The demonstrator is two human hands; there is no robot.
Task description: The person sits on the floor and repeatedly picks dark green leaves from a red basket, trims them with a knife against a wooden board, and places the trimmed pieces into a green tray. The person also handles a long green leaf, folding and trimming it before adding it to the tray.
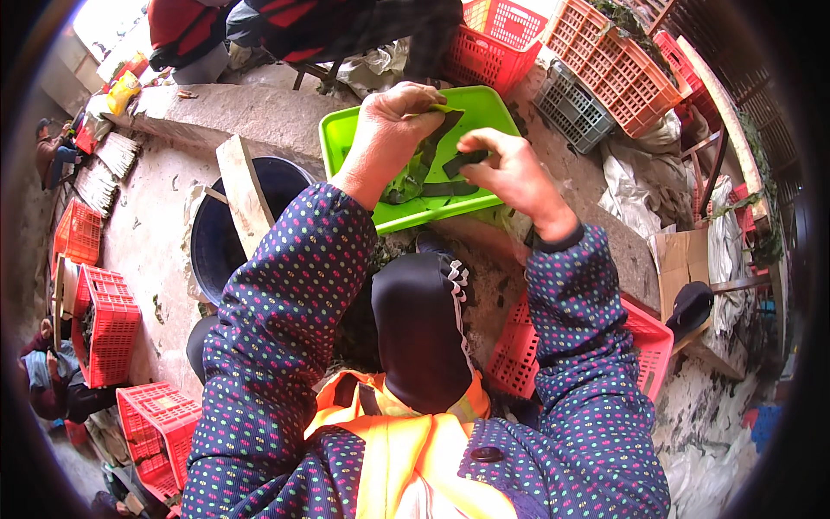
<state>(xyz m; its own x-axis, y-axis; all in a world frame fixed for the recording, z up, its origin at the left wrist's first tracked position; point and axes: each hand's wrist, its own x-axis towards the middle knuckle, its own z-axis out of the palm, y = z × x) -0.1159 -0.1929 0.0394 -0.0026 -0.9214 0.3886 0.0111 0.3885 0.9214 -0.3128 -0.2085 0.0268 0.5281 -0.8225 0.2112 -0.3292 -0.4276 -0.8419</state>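
Observation:
My left hand (395, 133) is above a lime-green plastic tray (331, 139). Its thumb and fingertips pinch the top of a green strip (430, 146), probably kelp, which hangs down into the tray. On the right, my right hand (519, 165) grips a short, dark strip (463, 163) between thumb and fingers. Below the hands, crumpled green pieces (403, 189) and a flat dark strip (449, 189) lie in the tray. My left wrist and forearm hide part of the tray's near left side.
A dark blue tub (211, 240) with a wooden board (243, 188) across it stands left of the tray. A red crate (648, 344) sits beside my right arm. Stacked crates (609, 65) stand at the far right. People (55, 152) sit along the left edge.

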